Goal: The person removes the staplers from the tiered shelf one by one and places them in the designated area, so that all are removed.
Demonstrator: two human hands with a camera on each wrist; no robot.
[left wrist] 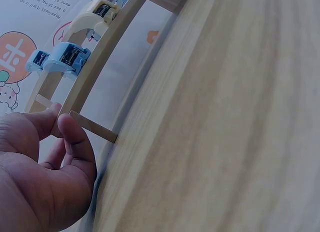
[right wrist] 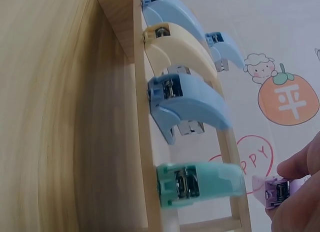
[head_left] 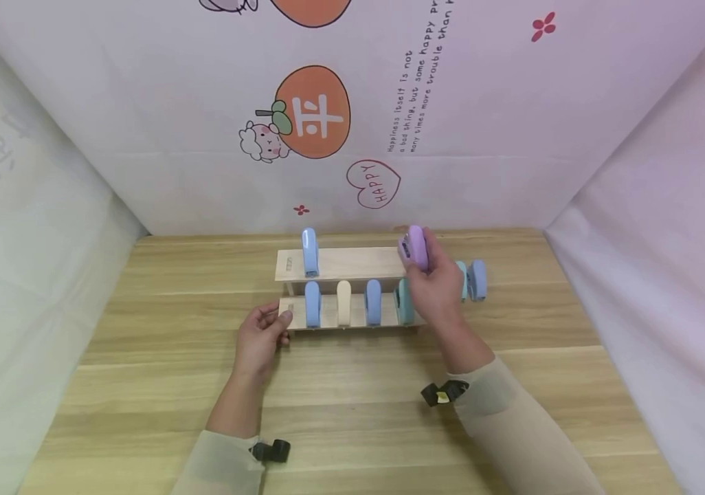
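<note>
A two-tier wooden rack (head_left: 359,261) stands on the table. At its lower left end my left hand (head_left: 258,344) pinches the board between thumb and fingers. My right hand (head_left: 439,285) grips a purple stapler (head_left: 416,246) at the right end of the upper tier. Along the lower tier stand a light blue stapler (head_left: 312,306), a cream stapler (right wrist: 182,49), a darker blue stapler (right wrist: 195,99) and a green stapler (right wrist: 217,181). Another light blue stapler (head_left: 310,251) sits at the left of the upper tier.
Right of the rack, a blue stapler (head_left: 479,278) and a second green stapler (head_left: 463,275), partly hidden by my right hand, stand on the wood-grain table (head_left: 352,405). Behind rises a printed white cloth backdrop (head_left: 464,185), with cloth on both sides too.
</note>
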